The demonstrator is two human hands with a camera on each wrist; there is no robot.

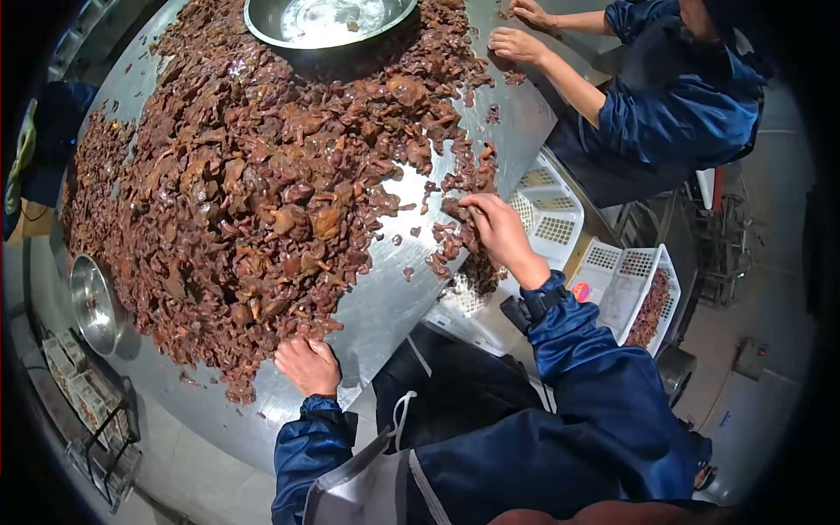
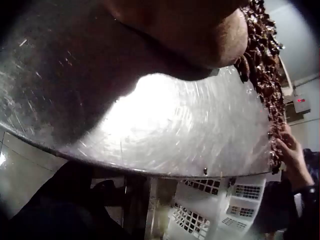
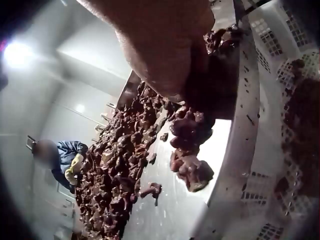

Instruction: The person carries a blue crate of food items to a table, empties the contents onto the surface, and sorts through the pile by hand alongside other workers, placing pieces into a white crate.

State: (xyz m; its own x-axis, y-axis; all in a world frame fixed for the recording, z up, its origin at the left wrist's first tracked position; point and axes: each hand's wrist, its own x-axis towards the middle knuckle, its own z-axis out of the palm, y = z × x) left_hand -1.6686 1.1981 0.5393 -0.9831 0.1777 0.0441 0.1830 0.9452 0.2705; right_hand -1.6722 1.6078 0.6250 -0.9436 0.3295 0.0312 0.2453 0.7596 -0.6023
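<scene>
A broad heap of dark reddish-brown meat pieces (image 1: pixel 236 184) covers much of the round metal table (image 1: pixel 376 306). My left hand (image 1: pixel 308 366) rests at the heap's near edge, its fingertips touching pieces. Near the table's right edge my right hand (image 1: pixel 503 232) has its fingers curled round a brown piece (image 1: pixel 455 210), with loose pieces just below it. In the right wrist view the right hand (image 3: pixel 160 45) is over the rim, its fingertips in shadow. The left hand (image 2: pixel 190 30) fills the top of the left wrist view, fingertips mostly hidden.
A large steel bowl (image 1: pixel 328 39) stands on the heap, another bowl (image 1: pixel 93 302) at the left edge. White perforated baskets (image 1: pixel 612 271) stand beyond the table's right edge, one holding small pieces. Another person's hands (image 1: pixel 518 45) are at the far right edge.
</scene>
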